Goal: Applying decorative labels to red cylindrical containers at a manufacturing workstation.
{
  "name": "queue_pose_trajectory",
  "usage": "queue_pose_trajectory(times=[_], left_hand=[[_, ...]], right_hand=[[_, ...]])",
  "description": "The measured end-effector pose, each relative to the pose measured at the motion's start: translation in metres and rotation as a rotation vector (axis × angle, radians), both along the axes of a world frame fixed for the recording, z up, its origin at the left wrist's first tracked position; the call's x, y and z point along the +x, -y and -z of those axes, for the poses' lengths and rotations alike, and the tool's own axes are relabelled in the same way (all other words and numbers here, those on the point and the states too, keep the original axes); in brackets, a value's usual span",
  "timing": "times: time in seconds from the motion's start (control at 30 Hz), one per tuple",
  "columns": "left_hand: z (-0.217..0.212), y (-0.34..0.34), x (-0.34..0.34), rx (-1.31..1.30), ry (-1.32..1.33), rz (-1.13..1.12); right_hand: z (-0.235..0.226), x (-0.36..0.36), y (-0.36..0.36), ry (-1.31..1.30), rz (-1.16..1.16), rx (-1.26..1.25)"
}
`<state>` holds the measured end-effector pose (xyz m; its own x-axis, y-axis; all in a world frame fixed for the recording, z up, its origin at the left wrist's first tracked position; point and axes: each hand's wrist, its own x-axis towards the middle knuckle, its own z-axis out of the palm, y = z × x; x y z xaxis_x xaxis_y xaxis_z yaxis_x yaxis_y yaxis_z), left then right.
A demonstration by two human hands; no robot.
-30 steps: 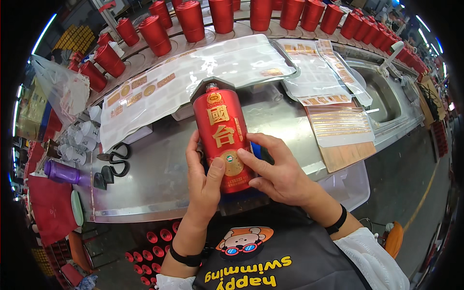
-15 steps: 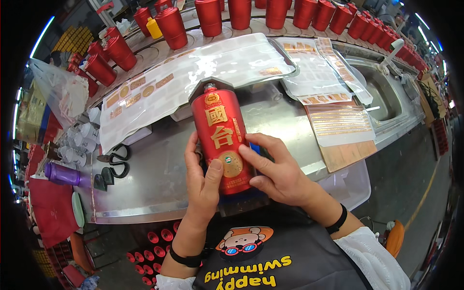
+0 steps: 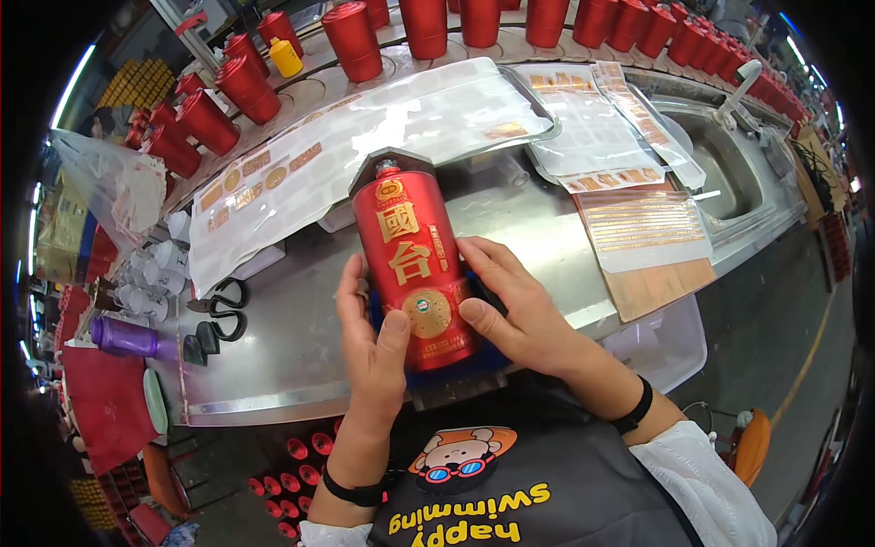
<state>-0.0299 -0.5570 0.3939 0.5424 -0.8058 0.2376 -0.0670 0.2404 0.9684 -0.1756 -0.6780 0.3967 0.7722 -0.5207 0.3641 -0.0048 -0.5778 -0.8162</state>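
A red bottle (image 3: 412, 260) with gold characters and a round gold seal lies lengthwise on a dark holder at the near edge of the steel workbench (image 3: 292, 351), its neck pointing away from me. My left hand (image 3: 372, 339) cups the bottle's left side, thumb resting near the seal. Against the right side presses my right hand (image 3: 510, 305), its thumb beside the seal. Both wrists carry black bands.
Clear sheets with gold stickers (image 3: 355, 137) lie behind the bottle, more sheets (image 3: 629, 205) to the right. Rows of red bottles (image 3: 351, 36) line the far conveyor. Scissors (image 3: 223, 305), a purple bottle (image 3: 128, 337) and a plastic bag (image 3: 105, 196) sit left. A sink (image 3: 729, 173) is at right.
The red bottles on the far conveyor have shifted along to the left. Bottle and hands stay almost where they were.
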Motion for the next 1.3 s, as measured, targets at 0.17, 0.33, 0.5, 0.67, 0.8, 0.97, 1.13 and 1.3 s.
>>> queue_pose_trajectory(times=[0.17, 0.33, 0.5, 0.67, 0.8, 0.97, 1.13, 1.3], left_hand=[[-0.006, 0.002, -0.003, 0.017, 0.211, -0.032], [-0.003, 0.001, -0.003, -0.005, 0.072, -0.020], [-0.004, 0.004, -0.007, -0.034, 0.120, -0.009], [-0.005, 0.004, -0.009, 0.015, 0.164, -0.053], [-0.003, 0.007, -0.008, 0.008, 0.163, -0.045], [0.000, 0.002, -0.004, 0.056, 0.258, -0.083], [0.003, 0.000, -0.002, 0.023, 0.248, -0.053], [0.001, -0.002, -0.008, 0.069, 0.243, -0.042]], right_hand=[[0.003, -0.002, 0.001, 0.009, -0.009, 0.012], [0.004, -0.002, 0.002, 0.021, -0.023, 0.031], [0.005, -0.002, 0.003, 0.027, -0.020, 0.022], [0.006, -0.002, 0.004, 0.006, -0.057, 0.011], [0.009, -0.003, 0.006, -0.009, -0.056, -0.012], [0.007, -0.004, 0.009, -0.018, -0.114, -0.047], [0.007, -0.007, 0.009, -0.036, -0.129, -0.053], [0.008, -0.007, 0.009, -0.030, -0.138, -0.045]])
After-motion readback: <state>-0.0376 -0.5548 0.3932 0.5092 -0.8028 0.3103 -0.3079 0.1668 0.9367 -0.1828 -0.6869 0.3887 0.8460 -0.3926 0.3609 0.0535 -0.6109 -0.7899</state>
